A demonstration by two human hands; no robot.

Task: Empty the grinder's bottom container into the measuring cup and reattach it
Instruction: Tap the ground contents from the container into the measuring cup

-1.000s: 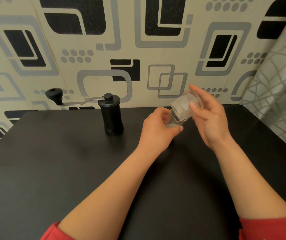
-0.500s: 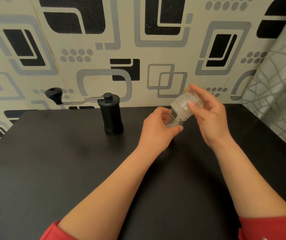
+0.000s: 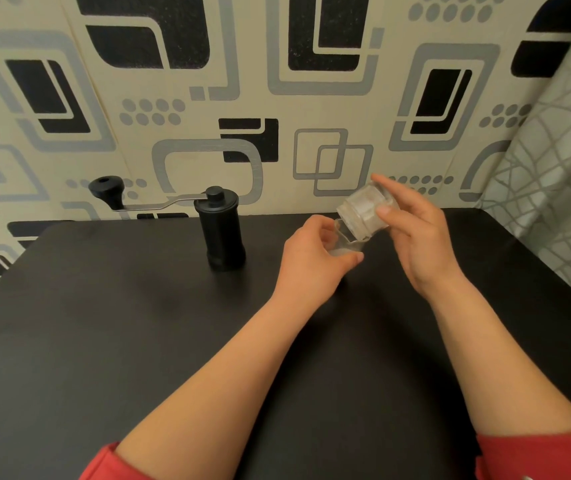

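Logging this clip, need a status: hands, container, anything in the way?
Left hand grips measuring cup. Right hand holds clear container tipped, mouth over cup. Grinder stands apart, left; nothing blocking.

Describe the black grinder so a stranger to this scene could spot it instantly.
On the dark tabletop, look at the far edge by the patterned wall. Left of the left hand stands an upright matte black cylindrical grinder. Only it has a thin metal crank ending in a knob.

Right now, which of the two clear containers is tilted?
The grinder's bottom container in the right hand, its mouth pointing down-left. The measuring cup, held by the left hand, sits upright beneath it.
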